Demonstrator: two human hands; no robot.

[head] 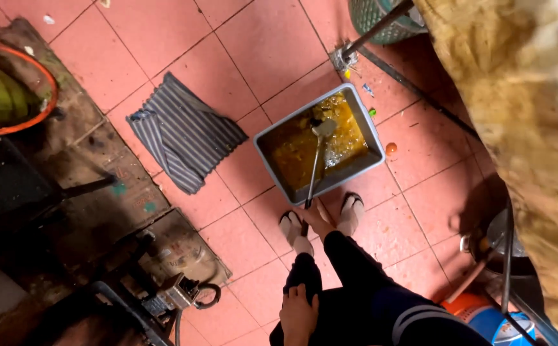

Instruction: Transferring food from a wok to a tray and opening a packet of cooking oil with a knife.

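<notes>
- Grey rectangular tub [365, 128], centre of the frame, stands on the floor just above the person's sandalled feet [322, 221]; it holds a yellow-brown mash [304, 147] spread over most of its bottom.
- Right hand [317, 218], reaching down between the feet, is closed around the dark handle of a long ladle [315, 163]; the ladle's head rests in the mash near the tub's upper middle.
- Left hand [298, 314], at the lower centre, lies on the left knee, fingers loosely bent and holding nothing.
- Progress, as a judgement: the mash looks wet and partly worked, with darker liquid at the left and lumpier yellow at the right, so stirring or scooping appears under way rather than finished.
- Surface: salmon-pink floor tiles [253, 45] with dark grout, marked by small scraps and one orange blob right of the tub.
- Surroundings: a striped grey cloth [183, 131] lies left of the tub; an orange-rimmed basin [47, 83] sits at the upper left; dark metal equipment [163, 295] fills the lower left; a green basket [372, 22] shows at the top; a straw-coloured mass [522, 128] fills the right edge.
</notes>
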